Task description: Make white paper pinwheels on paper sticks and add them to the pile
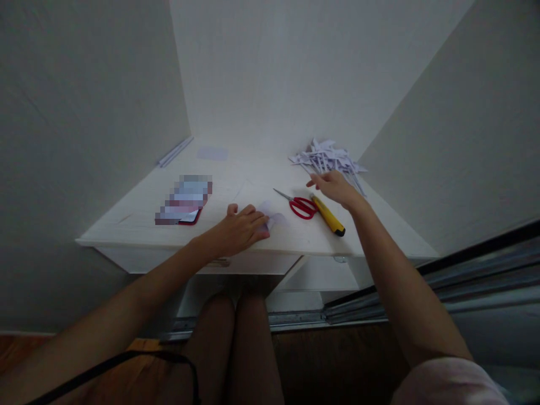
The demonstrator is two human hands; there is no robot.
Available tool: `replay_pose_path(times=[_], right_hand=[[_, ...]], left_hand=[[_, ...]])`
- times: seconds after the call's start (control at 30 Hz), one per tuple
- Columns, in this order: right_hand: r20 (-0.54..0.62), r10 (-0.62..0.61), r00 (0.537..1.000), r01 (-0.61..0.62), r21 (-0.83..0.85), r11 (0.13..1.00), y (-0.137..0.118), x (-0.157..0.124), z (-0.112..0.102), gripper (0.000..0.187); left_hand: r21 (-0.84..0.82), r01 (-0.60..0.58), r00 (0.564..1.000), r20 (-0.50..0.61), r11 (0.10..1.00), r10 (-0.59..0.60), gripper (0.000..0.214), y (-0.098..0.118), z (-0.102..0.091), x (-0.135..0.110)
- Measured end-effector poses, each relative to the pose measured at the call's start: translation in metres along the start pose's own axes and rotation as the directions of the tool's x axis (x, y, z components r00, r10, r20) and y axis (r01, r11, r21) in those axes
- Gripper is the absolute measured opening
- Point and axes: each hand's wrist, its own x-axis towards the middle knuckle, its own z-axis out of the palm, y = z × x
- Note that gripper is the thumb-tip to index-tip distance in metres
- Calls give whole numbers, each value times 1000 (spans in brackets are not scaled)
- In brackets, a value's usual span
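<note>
My left hand (242, 229) is at the front of the white desk, with its fingers closed over a small folded piece of thin whitish paper (273, 221). Part of that paper is hidden under the fingers. Over the right side of the desk, my right hand (333, 185) holds nothing, and its fingers are apart. Just below it lies a yellow utility knife (328, 215). Red-handled scissors (302, 207) rest beside the knife, their blades pointing to the back left. Close behind my right hand is a heap of folded white paper pieces with thin stems (331, 154).
A phone (192, 215) with a blurred-out screen lies on the left of the desk (139, 225). Thin white paper sticks (176, 152) lie along the left wall, near a flat paper slip (212, 153). Walls enclose the desk on three sides.
</note>
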Motion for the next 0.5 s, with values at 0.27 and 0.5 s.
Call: replay_pose_path(times=[0.27,0.5], right_hand=[[136,221,966,-155,-381,911,59,-15,37,31],[-220,116,968,-116,14,993,66,-22,42,51]], left_hand=[[-11,51,999,-6,999,-51,39,2,5,-2],[-5,42,997,70,999,-42,48,6,-4,-7]])
